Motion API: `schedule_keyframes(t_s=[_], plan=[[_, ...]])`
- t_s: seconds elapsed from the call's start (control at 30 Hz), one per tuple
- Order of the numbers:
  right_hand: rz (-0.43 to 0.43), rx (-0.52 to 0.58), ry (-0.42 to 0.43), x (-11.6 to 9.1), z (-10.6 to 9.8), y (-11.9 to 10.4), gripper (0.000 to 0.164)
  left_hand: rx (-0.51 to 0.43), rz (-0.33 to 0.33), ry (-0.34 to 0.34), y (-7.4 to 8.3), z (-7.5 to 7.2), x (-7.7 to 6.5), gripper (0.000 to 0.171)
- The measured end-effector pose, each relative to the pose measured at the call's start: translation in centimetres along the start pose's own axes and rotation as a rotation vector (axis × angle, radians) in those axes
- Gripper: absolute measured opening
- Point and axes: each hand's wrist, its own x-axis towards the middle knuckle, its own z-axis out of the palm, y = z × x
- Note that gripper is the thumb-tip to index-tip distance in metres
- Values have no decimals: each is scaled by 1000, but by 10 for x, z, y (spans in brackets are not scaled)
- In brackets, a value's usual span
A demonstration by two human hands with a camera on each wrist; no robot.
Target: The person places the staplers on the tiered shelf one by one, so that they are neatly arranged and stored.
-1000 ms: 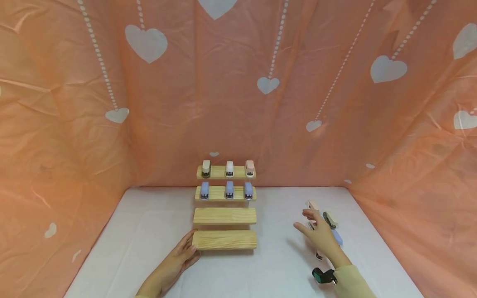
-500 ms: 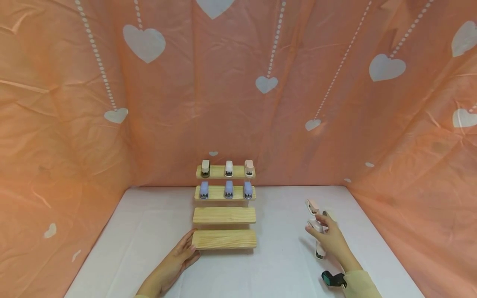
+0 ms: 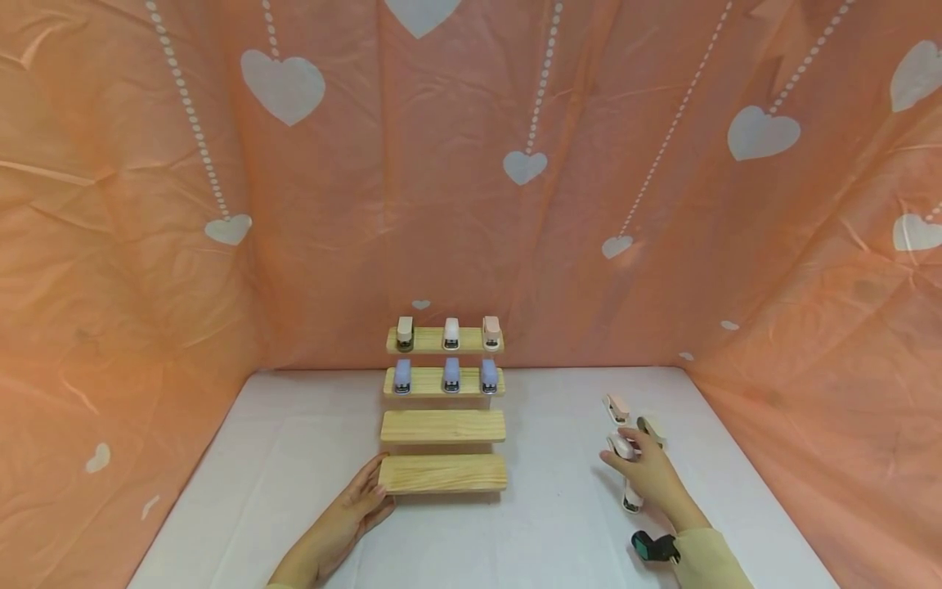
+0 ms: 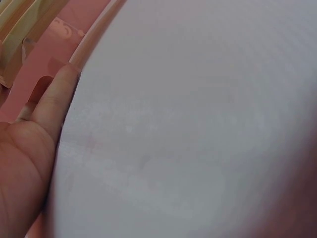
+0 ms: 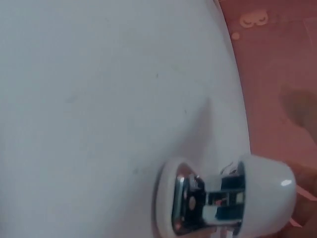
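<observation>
My left hand (image 3: 356,503) grips the left end of the lowest shelf of a wooden tiered rack (image 3: 443,474), thumb at its front corner; the left wrist view shows part of that hand (image 4: 29,153). At the right, my right hand (image 3: 655,478) pinches a small white stapler (image 3: 622,444) between thumb and fingers, low over the table. Just in front of it lies a pale stapler (image 3: 631,497), partly under the hand. Behind are a pink stapler (image 3: 616,406) and a cream and dark stapler (image 3: 651,429). A white stapler (image 5: 267,196) looms in the right wrist view.
Staplers stand on the rack's upper two tiers: cream, white and pink (image 3: 491,332) on top, three lilac ones (image 3: 452,375) below. The lower two tiers are bare wood. A white cloth covers the table (image 3: 559,523); a peach curtain (image 3: 441,204) surrounds it.
My right hand has come back and to the right from over the loose staplers, its thumb and fingers closing around the white one. The left hand stays at the rack.
</observation>
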Motion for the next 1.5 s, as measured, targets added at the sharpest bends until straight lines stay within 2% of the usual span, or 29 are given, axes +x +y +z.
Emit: schedule_keyframes(t_s=[0.27, 0.63, 0.9, 1.23, 1.5], plan=[[1, 19, -2, 2, 5, -3, 66, 40, 9, -5, 1, 0, -1, 70], [9, 61, -1, 5, 8, -3, 57, 15, 7, 7, -2, -1, 0, 73], [18, 93, -5, 6, 8, -3, 56, 35, 21, -24, -2, -1, 1, 72], [14, 100, 15, 8, 11, -2, 60, 36, 16, -20, -1, -2, 1, 72], [-26, 75, 46, 7, 16, -16, 59, 40, 17, -16, 0, -1, 0, 72]])
